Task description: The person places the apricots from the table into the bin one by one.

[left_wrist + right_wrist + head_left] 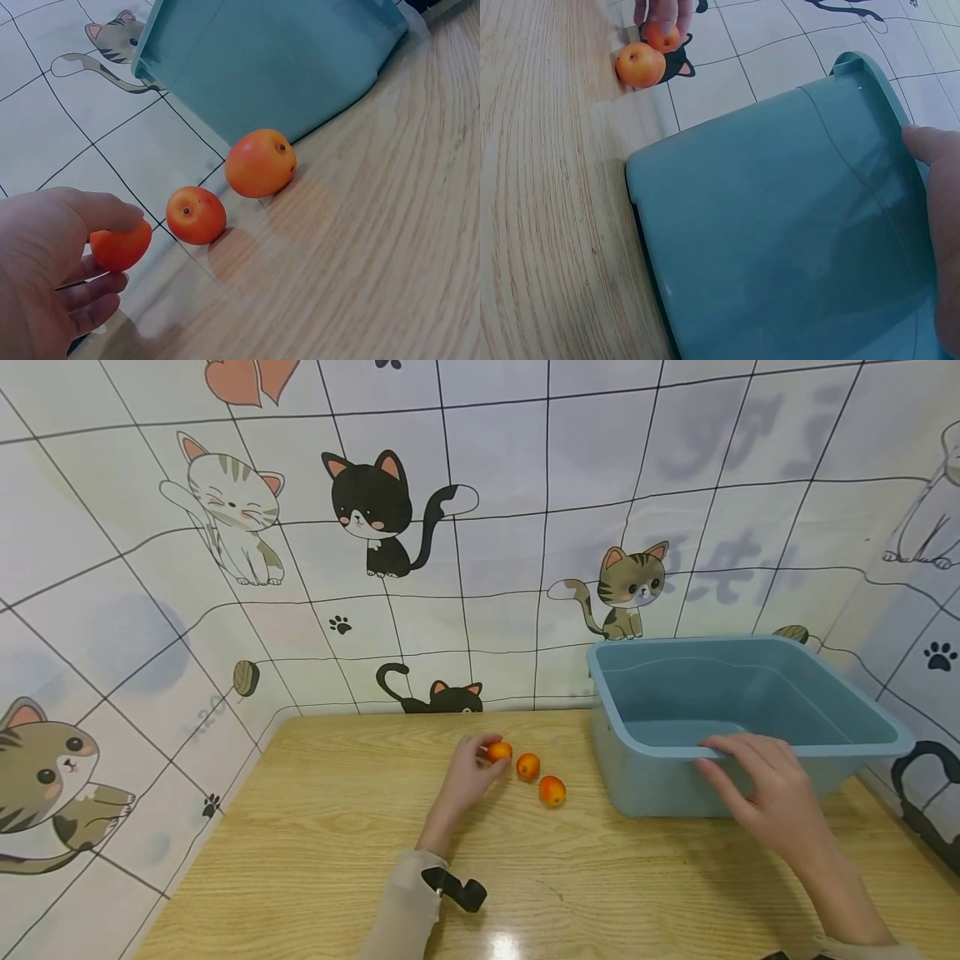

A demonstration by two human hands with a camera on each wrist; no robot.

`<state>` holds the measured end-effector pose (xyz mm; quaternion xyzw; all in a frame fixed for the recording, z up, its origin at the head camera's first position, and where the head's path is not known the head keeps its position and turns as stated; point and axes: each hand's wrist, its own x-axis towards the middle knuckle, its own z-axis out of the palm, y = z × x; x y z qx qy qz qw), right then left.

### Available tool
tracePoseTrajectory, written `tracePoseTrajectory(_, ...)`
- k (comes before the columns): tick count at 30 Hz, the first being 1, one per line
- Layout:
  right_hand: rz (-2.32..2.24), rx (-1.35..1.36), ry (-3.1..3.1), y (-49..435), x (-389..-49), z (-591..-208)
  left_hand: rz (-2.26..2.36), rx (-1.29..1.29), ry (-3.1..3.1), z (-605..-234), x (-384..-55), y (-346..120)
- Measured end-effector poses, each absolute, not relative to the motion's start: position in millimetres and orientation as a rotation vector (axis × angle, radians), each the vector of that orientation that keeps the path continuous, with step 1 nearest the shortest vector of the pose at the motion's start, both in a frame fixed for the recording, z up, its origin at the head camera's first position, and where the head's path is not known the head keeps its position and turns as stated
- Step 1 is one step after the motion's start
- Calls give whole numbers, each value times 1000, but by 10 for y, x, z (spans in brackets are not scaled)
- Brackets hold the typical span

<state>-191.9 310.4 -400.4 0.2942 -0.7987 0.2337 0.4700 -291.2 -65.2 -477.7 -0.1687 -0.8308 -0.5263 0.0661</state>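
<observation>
Toward the back of the table, my left hand (471, 774) holds a small round orange fruit (120, 246) between thumb and fingers. Two similar fruits lie in a slanting line to its right: a middle fruit (528, 767) and a nearer fruit (552, 791), each with a dark stem spot in the left wrist view. On the right stands a blue plastic tub (652, 785), its inside bare where it shows. My right hand (772, 789) grips the tub's front rim, fingers over the edge and thumb on the outer side.
The wooden table (322, 827) reaches back to a wall covering (495, 560) printed with cats and grid lines. Another such wall closes off the left side. A black strap with a small device (456, 889) sits on the left sleeve.
</observation>
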Motion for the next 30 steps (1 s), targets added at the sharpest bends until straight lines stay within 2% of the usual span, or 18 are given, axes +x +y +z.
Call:
tracePoseTrajectory(10,570,718,-1960,3103,-1913,-4005,-1565,-556,-2463,-4645,-2883,-610)
tracePoseTrajectory(30,564,722,-1951,3117,-1923,-4031,-1532,-682,-2347,-4155,-2664,-422)
